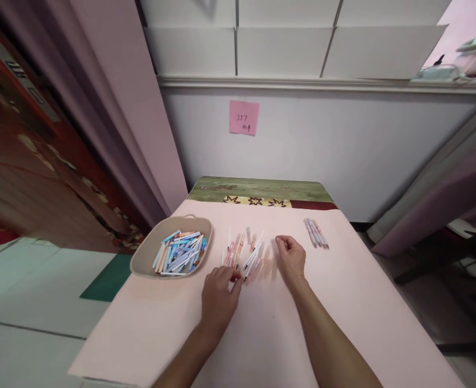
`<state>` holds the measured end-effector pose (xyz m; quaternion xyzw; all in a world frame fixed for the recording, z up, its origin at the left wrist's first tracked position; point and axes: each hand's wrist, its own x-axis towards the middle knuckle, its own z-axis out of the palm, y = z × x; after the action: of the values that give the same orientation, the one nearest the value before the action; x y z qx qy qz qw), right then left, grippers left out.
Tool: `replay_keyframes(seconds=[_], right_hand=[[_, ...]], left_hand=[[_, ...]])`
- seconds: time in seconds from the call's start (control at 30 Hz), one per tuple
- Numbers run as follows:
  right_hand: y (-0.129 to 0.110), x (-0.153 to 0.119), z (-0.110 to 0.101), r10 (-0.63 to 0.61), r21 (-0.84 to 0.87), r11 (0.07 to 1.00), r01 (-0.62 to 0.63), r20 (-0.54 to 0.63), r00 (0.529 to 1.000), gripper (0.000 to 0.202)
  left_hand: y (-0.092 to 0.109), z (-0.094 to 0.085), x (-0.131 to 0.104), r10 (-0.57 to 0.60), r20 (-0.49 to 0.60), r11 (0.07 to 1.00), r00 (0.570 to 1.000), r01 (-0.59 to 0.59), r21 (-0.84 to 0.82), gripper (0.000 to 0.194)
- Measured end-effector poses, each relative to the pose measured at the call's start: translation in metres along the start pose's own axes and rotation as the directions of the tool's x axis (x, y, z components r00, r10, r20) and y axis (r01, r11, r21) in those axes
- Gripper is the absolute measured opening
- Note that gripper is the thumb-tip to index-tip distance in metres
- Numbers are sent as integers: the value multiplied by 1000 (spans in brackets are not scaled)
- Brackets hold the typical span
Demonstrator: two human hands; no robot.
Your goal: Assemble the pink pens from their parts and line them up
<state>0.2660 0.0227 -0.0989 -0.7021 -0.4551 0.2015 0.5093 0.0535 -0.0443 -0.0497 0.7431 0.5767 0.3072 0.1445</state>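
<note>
Near the middle of the pink table lies a loose pile of pens and slim pen parts, some clear, pinkish or white. My left hand is at the pile's near edge, its fingers bent and close together by the parts; what they hold, if anything, is too small to tell. Just right of the pile, my right hand is closed with thumb and index finger together, and nothing can be made out between them. Farther right, several clear pens lie side by side. A beige basket on the left holds many blue, white and orange pen parts.
The pink tabletop has a green patterned strip at its far edge. Behind it stands a white wall with a pink note. Purple curtains hang at left and right. A green patch lies on the floor at left.
</note>
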Motion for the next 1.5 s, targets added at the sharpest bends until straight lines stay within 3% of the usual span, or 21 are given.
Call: replay_keyframes(seconds=[0.17, 0.27, 0.5, 0.7, 0.8, 0.87, 0.93, 1.0, 1.1, 1.17, 1.23, 1.33, 1.4, 1.5], right_hand=[[-2, -1, -2, 47, -103, 994, -31, 153, 987, 31], [-4, -1, -3, 47, -138, 990, -23, 173, 984, 29], [-8, -1, -3, 4, -174, 984, 35, 220, 976, 29], [-6, 0, -3, 7, -198, 980, 31, 189, 982, 31], [-2, 1, -5, 25, -202, 979, 9, 167, 986, 30], [0, 1, -5, 32, -210, 978, 2, 156, 987, 30], [0, 1, -5, 25, -223, 975, 10, 153, 988, 28], [-2, -1, -4, -26, -244, 968, 64, 157, 987, 25], [-11, -6, -1, -223, -255, 928, 272, 205, 953, 21], [-18, -12, 5, -394, -225, 858, 462, 289, 872, 20], [-23, -17, 11, -519, -180, 763, 621, 404, 754, 20], [-26, -22, 19, -576, -143, 647, 749, 554, 602, 21], [-25, -23, 20, -574, -147, 611, 778, 595, 563, 22], [-24, -21, 17, -570, -166, 593, 788, 605, 556, 21]], left_hand=[[5, 24, 44, -59, 65, 977, 996, 45, 207, 8], [8, 34, 57, -117, 107, 957, 987, 83, 278, 7], [24, 40, 38, -59, 90, 964, 994, 34, 263, 15], [26, 44, 31, -80, 125, 973, 989, 50, 227, 8], [25, 39, 32, -114, 68, 989, 991, 107, 98, 10], [22, 31, 27, -146, 37, 981, 989, 149, -122, 11], [15, 22, 17, -211, 87, 868, 974, 228, -441, 16], [5, 12, 4, -285, 216, 596, 934, 349, -723, 23], [-11, 0, -15, -352, 355, 199, 866, 439, -876, 26], [-19, -4, -23, -362, 417, 47, 833, 463, -885, 25], [-24, -5, -28, -341, 481, -52, 808, 495, -867, 23], [-28, -5, -31, -280, 538, -128, 795, 524, -842, 25], [-31, -4, -30, -250, 546, -147, 800, 526, -838, 30], [-35, -4, -30, -225, 550, -158, 805, 527, -835, 32]])
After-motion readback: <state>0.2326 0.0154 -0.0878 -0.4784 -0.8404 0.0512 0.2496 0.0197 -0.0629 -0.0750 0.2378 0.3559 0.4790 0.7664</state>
